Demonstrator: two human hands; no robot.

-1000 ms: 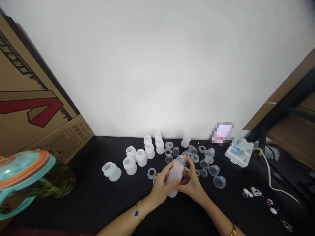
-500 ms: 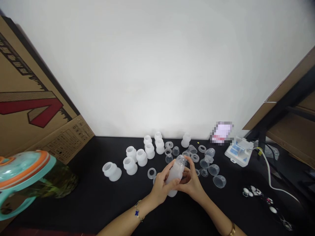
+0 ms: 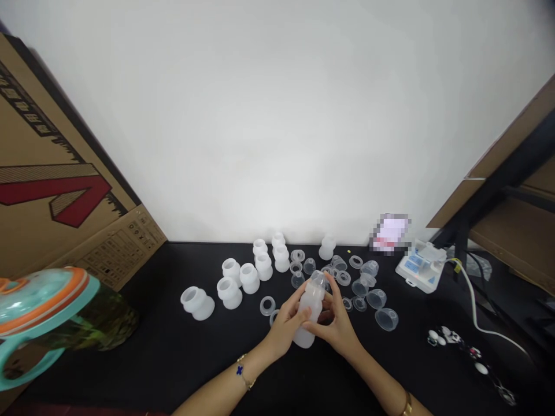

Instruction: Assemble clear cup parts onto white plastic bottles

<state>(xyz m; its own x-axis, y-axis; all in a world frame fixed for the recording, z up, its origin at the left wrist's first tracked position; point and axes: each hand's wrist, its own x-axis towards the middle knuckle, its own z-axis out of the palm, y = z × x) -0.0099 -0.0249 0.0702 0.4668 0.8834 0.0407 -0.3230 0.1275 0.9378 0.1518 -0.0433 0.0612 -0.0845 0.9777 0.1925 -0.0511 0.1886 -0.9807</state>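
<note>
A translucent white baby bottle [image 3: 310, 306] with a clear dome cap on top is held tilted over the black table, between both hands. My left hand [image 3: 287, 325] wraps its body from the left, thumb across the front. My right hand [image 3: 339, 323] grips it from the right, fingers partly hidden behind it and reaching up near the cap. White bottle bodies [image 3: 229, 293] without caps stand in a loose group to the left. Clear dome caps [image 3: 387, 319] and collar rings [image 3: 267, 305] lie around and behind the hands.
A teal-lidded jug [image 3: 47, 306] stands at the left before a cardboard box [image 3: 52, 144]. One bottle body [image 3: 327, 247] stands by the wall. To the right are a white power strip [image 3: 421, 266] with its cable, a pixelated phone-like object [image 3: 389, 234] and a beaded strand [image 3: 472, 358].
The bottle is turned slightly more upright between the hands. My left thumb has shifted a little up its front, and my right fingers have moved slightly.
</note>
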